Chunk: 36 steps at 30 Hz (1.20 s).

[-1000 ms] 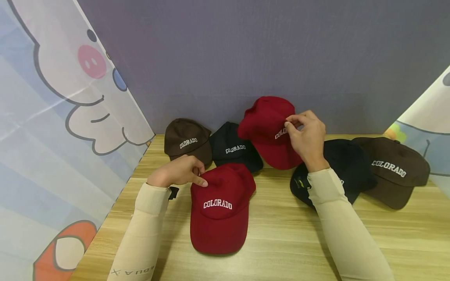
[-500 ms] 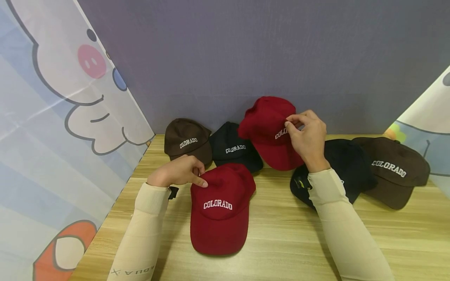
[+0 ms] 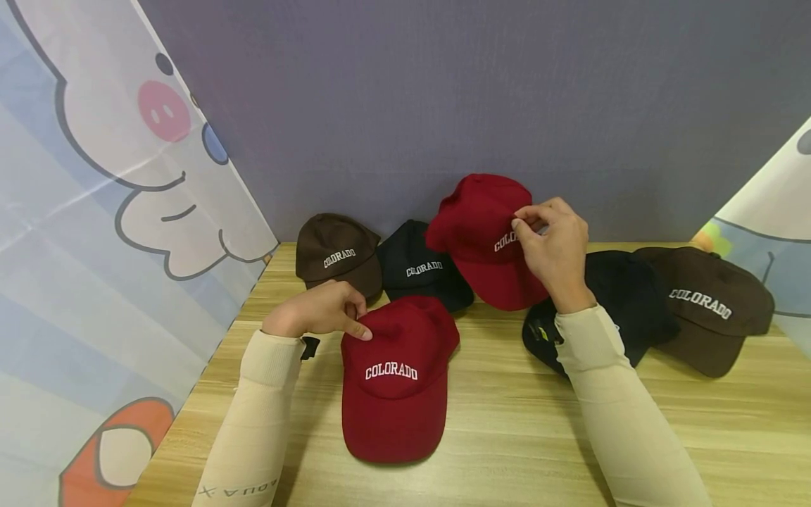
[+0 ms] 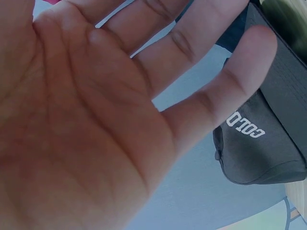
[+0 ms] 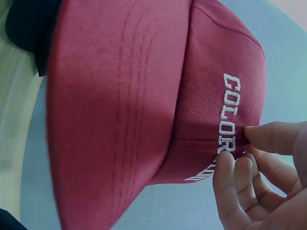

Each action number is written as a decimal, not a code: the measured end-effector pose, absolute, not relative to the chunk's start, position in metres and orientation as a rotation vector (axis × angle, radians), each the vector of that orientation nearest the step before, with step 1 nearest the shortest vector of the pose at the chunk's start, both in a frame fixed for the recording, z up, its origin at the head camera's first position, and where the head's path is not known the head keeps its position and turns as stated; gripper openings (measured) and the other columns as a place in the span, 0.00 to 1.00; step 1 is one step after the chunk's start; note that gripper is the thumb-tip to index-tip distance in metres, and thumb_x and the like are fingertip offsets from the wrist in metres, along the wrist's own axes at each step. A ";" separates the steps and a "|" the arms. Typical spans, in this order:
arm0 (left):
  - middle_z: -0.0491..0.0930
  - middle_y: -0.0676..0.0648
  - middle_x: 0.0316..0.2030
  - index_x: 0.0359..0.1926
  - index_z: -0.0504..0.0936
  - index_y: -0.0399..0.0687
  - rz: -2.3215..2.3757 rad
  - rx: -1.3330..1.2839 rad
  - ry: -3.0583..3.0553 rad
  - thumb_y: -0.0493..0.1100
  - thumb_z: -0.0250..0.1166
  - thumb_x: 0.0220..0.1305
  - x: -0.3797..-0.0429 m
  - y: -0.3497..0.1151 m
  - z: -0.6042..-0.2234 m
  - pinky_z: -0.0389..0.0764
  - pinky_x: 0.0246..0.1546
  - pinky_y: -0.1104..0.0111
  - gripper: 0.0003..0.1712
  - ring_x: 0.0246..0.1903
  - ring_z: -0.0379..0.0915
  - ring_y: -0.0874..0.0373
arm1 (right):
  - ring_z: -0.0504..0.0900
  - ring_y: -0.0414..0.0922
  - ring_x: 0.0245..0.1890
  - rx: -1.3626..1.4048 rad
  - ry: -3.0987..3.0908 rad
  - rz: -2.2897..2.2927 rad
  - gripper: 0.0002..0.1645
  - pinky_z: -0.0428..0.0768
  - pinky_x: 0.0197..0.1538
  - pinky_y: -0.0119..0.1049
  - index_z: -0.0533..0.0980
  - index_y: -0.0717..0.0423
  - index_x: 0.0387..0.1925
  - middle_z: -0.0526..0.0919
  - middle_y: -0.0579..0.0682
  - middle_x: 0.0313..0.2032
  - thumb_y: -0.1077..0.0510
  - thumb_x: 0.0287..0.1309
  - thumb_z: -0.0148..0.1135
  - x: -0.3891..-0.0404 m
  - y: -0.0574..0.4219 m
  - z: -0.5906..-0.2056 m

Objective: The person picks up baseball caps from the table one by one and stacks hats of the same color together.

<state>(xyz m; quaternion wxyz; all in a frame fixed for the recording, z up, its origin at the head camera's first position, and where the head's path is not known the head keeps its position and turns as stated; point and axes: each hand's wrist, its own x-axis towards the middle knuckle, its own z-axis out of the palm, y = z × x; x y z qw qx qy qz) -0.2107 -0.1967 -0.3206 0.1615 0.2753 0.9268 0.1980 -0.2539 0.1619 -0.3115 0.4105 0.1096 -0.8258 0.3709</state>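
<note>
My left hand (image 3: 319,310) pinches the crown of a red baseball cap (image 3: 395,422), its thumb lying over the front. This cap faces me, brim toward me, with white COLORADO lettering. In the left wrist view the palm (image 4: 105,110) fills much of the picture, and the pinch is out of sight. Farther back, my right hand (image 3: 557,246) pinches the front panel of a second red baseball cap (image 3: 475,211). In the right wrist view, thumb and fingers (image 5: 225,177) gather its cloth at the lettering, which they partly cover. Its brim (image 5: 115,105) hangs tilted downward.
At the back left sit a brown cap (image 3: 336,236) and a black cap (image 3: 412,243). On the right, a black cap (image 3: 633,296), partly behind my right forearm, overlaps another brown cap (image 3: 728,282). A grey panel (image 3: 443,91) rises behind the wooden table (image 3: 507,436).
Hardly anything differs: the front red cap and my left hand have shifted very slightly left and toward me. Both hands keep their pinch.
</note>
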 end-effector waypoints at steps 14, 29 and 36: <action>0.73 0.51 0.20 0.24 0.76 0.54 0.564 0.769 2.641 0.56 0.70 0.43 -0.211 -0.200 -0.322 0.68 0.27 0.65 0.16 0.22 0.67 0.59 | 0.72 0.37 0.28 0.284 -2.094 0.942 0.08 0.65 0.30 0.33 0.81 0.54 0.30 0.72 0.43 0.29 0.54 0.53 0.61 -0.247 0.157 -0.308; 0.71 0.53 0.17 0.24 0.76 0.53 0.576 0.716 2.622 0.55 0.71 0.43 -0.211 -0.200 -0.323 0.67 0.25 0.66 0.16 0.21 0.65 0.60 | 0.71 0.37 0.26 0.288 -2.117 0.912 0.08 0.65 0.30 0.34 0.81 0.55 0.30 0.72 0.44 0.28 0.54 0.53 0.61 -0.240 0.151 -0.300; 0.71 0.53 0.18 0.25 0.76 0.53 0.569 0.714 2.624 0.56 0.70 0.43 -0.211 -0.200 -0.324 0.68 0.25 0.66 0.16 0.21 0.66 0.60 | 0.70 0.37 0.26 0.304 -2.130 0.908 0.08 0.66 0.30 0.33 0.81 0.54 0.30 0.71 0.43 0.28 0.55 0.53 0.61 -0.236 0.147 -0.298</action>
